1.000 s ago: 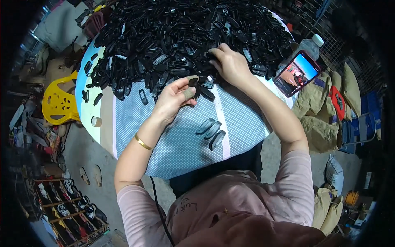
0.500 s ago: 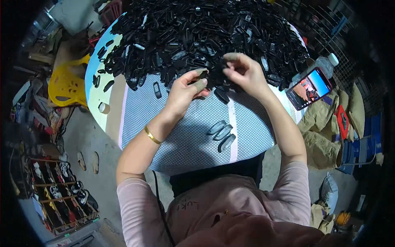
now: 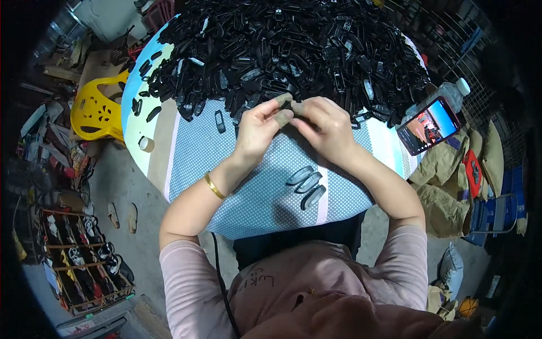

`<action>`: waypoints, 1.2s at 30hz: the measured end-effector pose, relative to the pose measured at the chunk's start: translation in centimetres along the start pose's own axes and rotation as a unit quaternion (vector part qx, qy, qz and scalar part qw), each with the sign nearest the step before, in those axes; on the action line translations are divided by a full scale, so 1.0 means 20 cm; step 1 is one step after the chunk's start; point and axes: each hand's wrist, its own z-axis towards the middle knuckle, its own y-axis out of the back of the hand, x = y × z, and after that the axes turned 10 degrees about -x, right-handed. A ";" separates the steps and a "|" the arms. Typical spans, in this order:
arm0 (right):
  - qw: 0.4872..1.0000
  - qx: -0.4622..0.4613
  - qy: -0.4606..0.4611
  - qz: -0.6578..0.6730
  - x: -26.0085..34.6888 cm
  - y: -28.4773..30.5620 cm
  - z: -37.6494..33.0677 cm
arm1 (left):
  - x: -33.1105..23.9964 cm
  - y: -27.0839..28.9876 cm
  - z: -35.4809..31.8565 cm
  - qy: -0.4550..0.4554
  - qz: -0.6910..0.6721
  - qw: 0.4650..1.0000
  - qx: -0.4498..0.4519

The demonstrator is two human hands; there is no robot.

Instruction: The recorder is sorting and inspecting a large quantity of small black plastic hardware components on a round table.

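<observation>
My left hand (image 3: pixel 255 133) and my right hand (image 3: pixel 329 127) meet over the near edge of a large heap of small black plastic pieces (image 3: pixel 271 53). Their fingertips, some in dull olive finger covers, are closed together around a small black plastic piece (image 3: pixel 287 105). Most of that piece is hidden by the fingers. Nearer to me on the dotted cloth lie three dark oval pieces (image 3: pixel 308 181) with greyish faces, side by side. A single black frame-like piece (image 3: pixel 219 121) rests apart, left of my left hand.
The heap covers the far part of the cloth-covered table (image 3: pixel 237 209). A small pale roll (image 3: pixel 146 144) sits at its left edge. At the right edge a phone (image 3: pixel 429 125) leans near a clear bottle (image 3: pixel 451 93). A yellow plastic stool (image 3: pixel 97 110) stands left.
My right hand has come down and left from above the heap to meet my left hand, and its fingers have closed at the held piece. The view has shifted slightly.
</observation>
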 end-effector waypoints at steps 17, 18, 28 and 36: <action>0.936 0.263 -0.205 0.115 -0.02 0.12 0.08 | -0.10 0.04 0.01 -0.045 0.112 0.989 0.080; 0.905 0.294 -0.259 0.163 -0.06 0.15 0.11 | -0.11 0.04 0.00 -0.002 0.095 0.993 0.074; 0.957 0.247 -0.153 0.001 -0.30 0.35 0.10 | -0.11 -0.11 -0.10 -0.049 0.296 0.930 0.212; 0.962 0.242 -0.103 -0.069 -0.30 0.24 0.05 | -0.08 -0.09 -0.10 -0.389 0.389 0.805 0.223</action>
